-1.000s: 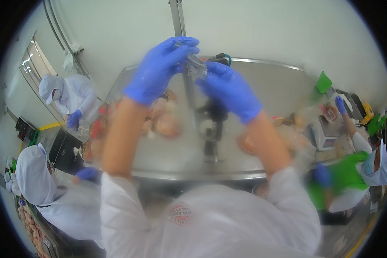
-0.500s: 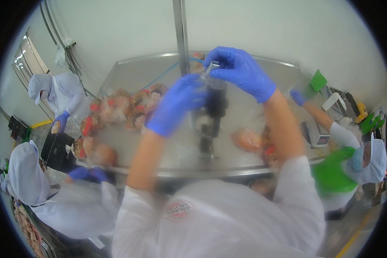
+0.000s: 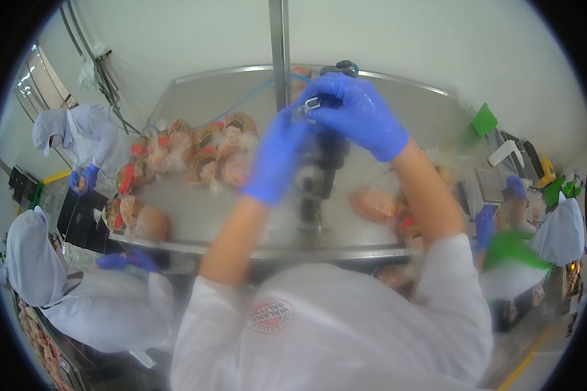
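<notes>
Both hands, in blue gloves, are raised over the middle of the metal table [image 3: 254, 225]. My right hand [image 3: 365, 117] is closed, thumb and fingertips pinched at a small shiny metal piece [image 3: 312, 104]. Next to it is my left hand [image 3: 277, 156], blurred by motion, its fingers close to the same piece and partly hidden. Below the hands stands a dark upright device [image 3: 329, 159] with metal parts lower down, partly covered by the gloves and blurred. A plastic-wrapped meat piece [image 3: 374, 203] lies to the right of the device.
Several bagged meat pieces [image 3: 231, 146] with red labels cover the table's left side. A metal post [image 3: 279, 52] rises behind. Co-workers stand at left [image 3: 85, 137], near left [image 3: 29, 260] and right [image 3: 557, 228]. A weighing scale [image 3: 489, 186] is at the right, a black crate [image 3: 81, 221] at left.
My left hand has moved slightly right and up, towards my right hand. My right hand has shifted a little left. The co-worker at right has brought their hands back towards the scale.
</notes>
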The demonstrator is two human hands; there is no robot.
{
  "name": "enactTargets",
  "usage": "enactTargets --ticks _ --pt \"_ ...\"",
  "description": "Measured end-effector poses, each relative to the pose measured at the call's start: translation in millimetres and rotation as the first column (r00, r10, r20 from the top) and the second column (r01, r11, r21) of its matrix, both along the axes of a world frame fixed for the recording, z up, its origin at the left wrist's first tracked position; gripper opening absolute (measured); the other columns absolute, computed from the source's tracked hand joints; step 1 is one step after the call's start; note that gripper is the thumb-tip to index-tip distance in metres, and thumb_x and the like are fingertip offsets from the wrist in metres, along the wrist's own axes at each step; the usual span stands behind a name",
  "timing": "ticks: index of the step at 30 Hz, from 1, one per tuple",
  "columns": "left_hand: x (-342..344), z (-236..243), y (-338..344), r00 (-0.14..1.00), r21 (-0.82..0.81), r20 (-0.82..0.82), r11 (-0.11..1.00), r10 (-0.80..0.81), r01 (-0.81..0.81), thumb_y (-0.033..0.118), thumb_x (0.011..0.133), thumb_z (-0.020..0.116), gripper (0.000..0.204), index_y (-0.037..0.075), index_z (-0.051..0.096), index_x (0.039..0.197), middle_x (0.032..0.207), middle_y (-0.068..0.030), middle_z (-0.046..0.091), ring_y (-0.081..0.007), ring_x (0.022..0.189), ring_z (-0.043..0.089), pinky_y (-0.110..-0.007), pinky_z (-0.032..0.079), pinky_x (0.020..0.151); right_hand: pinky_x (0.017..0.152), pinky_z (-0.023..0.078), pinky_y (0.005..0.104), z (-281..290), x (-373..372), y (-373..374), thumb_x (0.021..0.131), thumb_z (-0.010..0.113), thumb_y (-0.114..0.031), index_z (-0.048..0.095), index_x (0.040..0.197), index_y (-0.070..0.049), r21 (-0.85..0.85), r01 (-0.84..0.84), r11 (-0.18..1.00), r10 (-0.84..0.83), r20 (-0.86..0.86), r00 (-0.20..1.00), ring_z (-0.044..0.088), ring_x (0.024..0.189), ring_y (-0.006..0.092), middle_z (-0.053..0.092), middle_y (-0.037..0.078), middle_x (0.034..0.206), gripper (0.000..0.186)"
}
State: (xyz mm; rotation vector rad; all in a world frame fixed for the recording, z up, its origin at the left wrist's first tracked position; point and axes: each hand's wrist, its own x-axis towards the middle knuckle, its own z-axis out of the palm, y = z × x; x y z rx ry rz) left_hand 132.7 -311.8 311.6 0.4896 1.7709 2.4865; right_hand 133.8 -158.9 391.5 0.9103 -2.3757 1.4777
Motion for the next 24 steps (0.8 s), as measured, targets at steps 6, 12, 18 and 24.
enactTargets --ticks 6,12,18,24 --pt "-34 -26 -37 0.971 0.044 0.008 0.970 -0.239 0.238 0.030 0.094 0.051 0.044 0.003 0.046 0.128 0.092 -0.0068 0.057 -0.0141 0.079 0.054 -0.028 0.048 0.069 0.070 0.050 0.0269 0 -14 9 0.079 0.065 -0.005 0.062 0.095 -0.001 0.099 0.034 0.995 -0.005 -0.277 0.961 0.059 0.073 0.0115 0.061 0.008 0.081 0.016" --pt "-16 9 -53 0.908 -0.061 0.123 0.910 -0.401 0.410 0.035 0.090 0.057 0.059 0.005 0.037 0.136 0.092 -0.0061 0.057 -0.0104 0.081 0.054 -0.026 0.048 0.069 0.072 0.047 0.0242 9 -24 21 0.082 0.064 -0.007 0.062 0.098 -0.005 0.000 -0.014 1.000 0.014 -0.094 0.995 0.055 0.076 0.0088 0.060 0.000 0.087 0.017" --pt "16 21 -30 0.883 -0.400 -0.465 0.905 -0.062 -0.147 0.027 0.086 0.065 0.057 0.003 0.042 0.133 0.111 -0.0083 0.057 -0.0116 0.107 0.053 -0.027 0.048 0.080 0.079 0.049 0.0250 19 1 12 0.083 0.068 -0.013 0.063 0.098 0.000 -0.126 -0.163 0.979 0.170 0.053 0.984 0.060 0.082 0.0099 0.064 0.003 0.086 0.021" --pt "13 79 -22 0.841 -0.344 -0.537 0.928 -0.066 -0.147 0.025 0.087 0.065 0.049 0.001 0.049 0.127 0.103 -0.0057 0.061 -0.0107 0.093 0.058 -0.026 0.050 0.076 0.075 0.048 0.0242 32 16 9 0.080 0.071 -0.014 0.064 0.098 -0.001 -0.197 -0.227 0.954 0.216 -0.077 0.973 0.058 0.077 0.0092 0.063 0.003 0.084 0.023"
